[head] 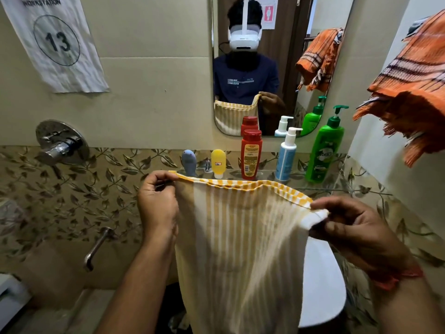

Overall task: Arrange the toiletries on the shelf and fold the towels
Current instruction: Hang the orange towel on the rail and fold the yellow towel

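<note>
Both my hands, left hand and right hand, pinch the towel corners; swinging it could topple the bottles.

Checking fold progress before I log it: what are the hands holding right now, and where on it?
Both hold the yellow-striped towel by its top edge: left hand pinches the left corner, right hand the right corner.
</note>
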Demonstrator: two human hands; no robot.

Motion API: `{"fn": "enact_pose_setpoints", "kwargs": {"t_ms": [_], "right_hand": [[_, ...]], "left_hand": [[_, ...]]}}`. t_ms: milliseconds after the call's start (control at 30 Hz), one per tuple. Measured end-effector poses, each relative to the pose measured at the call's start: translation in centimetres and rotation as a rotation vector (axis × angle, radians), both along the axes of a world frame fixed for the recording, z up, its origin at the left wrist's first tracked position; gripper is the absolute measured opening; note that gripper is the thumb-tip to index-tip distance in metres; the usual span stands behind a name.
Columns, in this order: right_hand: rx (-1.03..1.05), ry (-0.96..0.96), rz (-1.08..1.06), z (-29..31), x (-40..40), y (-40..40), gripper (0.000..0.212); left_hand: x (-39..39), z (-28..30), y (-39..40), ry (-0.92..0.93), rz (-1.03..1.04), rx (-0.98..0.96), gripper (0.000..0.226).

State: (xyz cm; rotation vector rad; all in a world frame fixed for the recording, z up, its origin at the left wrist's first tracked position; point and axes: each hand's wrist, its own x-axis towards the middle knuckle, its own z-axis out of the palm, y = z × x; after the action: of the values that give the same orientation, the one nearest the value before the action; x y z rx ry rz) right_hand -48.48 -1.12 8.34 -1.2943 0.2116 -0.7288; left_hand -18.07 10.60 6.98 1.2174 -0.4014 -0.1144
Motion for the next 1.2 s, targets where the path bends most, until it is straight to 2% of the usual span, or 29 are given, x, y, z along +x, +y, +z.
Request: {"fn": "enact_pose_setpoints", "kwargs": {"t_ms": [100,200,267,400,533,700,800,900,1067,1133,1200], "right_hand": [[-0.245,0.11,0.054,2.3,2.2,1.2,0.023],[-0.862,0.369,-0.126,4.3,5.3,2.3,0.01],[-1.086,0.406,-0.215,4.7,7.2,3.0,0.009],[-1.089,0.4,-0.413,3.9,10.1,4.2,0.007],[-0.961,0.319,-0.614,3.1,11.3,4.5,0.012],[-0.89,0.3,-0.683,2.7,12.0,5.0,0.011],[-0.857,0.301,-0.71,2.5,12.3,5.2,0.009],[-0.882,0.308,-0.747,2.5,12.7,5.3,0.007],[-0.997,0.402,-0.827,2.5,12.6,5.1,0.011],[-1.009,0.451,-0.813,2.6,12.6,4.7,0.013],[-0.975,0.511,-0.71,2.7,12.1,4.2,0.019]], "left_hand": [[-1.5,0.6,-0.6,-0.079,-0.098,0.022,0.051],[-3.7,1.0,-1.0,-0.139,-0.202,0.054,0.041],[-5.3,1.3,-1.2,-0.153,-0.269,0.052,0.033],[-7.3,2.0,-1.1,-0.11,-0.418,0.016,0.029],[-7.4,2.4,-0.7,0.003,-0.513,-0.047,0.022],[-7.3,2.5,-0.5,0.142,-0.583,-0.121,0.022],[-7.3,2.4,-0.5,0.16,-0.619,-0.145,0.022],[-7.0,2.1,-0.2,0.148,-0.674,-0.175,0.022],[-6.9,1.1,-0.3,-0.05,-0.634,-0.089,0.027],[-6.7,0.9,-0.4,-0.096,-0.596,-0.054,0.026],[-6.5,0.8,-0.5,-0.107,-0.553,-0.043,0.023]]}}
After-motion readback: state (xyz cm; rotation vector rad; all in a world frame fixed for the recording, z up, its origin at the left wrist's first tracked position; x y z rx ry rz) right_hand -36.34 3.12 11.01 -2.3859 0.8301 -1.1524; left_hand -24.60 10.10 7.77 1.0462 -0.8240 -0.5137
